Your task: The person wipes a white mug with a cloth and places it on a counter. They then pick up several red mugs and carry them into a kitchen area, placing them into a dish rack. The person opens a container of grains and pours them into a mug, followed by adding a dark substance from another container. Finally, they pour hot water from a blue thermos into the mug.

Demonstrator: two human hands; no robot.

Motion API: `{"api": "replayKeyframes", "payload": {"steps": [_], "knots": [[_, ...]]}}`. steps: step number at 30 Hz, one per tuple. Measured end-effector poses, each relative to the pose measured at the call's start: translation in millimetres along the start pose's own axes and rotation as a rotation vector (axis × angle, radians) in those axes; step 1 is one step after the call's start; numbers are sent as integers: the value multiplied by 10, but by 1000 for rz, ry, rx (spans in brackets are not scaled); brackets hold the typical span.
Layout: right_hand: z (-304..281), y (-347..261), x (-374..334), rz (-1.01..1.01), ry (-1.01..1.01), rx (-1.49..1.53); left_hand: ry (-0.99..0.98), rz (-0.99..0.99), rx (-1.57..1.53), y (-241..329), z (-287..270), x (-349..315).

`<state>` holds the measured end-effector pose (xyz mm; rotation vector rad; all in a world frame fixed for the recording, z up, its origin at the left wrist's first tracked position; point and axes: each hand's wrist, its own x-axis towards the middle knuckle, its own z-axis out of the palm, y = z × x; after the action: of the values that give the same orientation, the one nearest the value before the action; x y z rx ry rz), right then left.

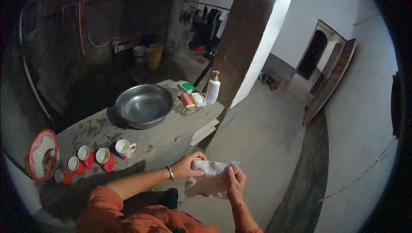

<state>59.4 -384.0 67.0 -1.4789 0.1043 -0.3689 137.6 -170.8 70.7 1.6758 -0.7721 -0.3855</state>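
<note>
A greyish-white cloth (214, 168), partly folded, is stretched between my hands in front of me, beyond the slab's near edge. My left hand (191, 165), with a bracelet at the wrist, pinches its left end. At the other end my right hand (235, 182) grips the cloth between thumb and fingers. To the left of my hands, a white mug with a red pattern (124, 148) stands upright on the concrete slab (167, 136). Beside it is a row of several red mugs with pale insides, such as the red mug (104, 158).
A metal basin (144, 105) sits on the slab. Behind it are a green-and-white box (186, 87), a red box (187, 100), a white soap dish (199, 99) and a pump bottle (213, 88). A red-rimmed enamel basin (43, 155) leans at far left. A pillar (249, 31) rises beyond.
</note>
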Motion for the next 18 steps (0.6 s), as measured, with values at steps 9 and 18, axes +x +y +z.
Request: {"api": "replayKeyframes", "payload": {"steps": [9, 18], "knots": [[-18, -571, 1322, -6, -194, -113, -93, 184, 293, 342, -584, 1177], [461, -1451, 3421, -241, -522, -348, 24, 284, 415, 1354, -1992, 2486]]}}
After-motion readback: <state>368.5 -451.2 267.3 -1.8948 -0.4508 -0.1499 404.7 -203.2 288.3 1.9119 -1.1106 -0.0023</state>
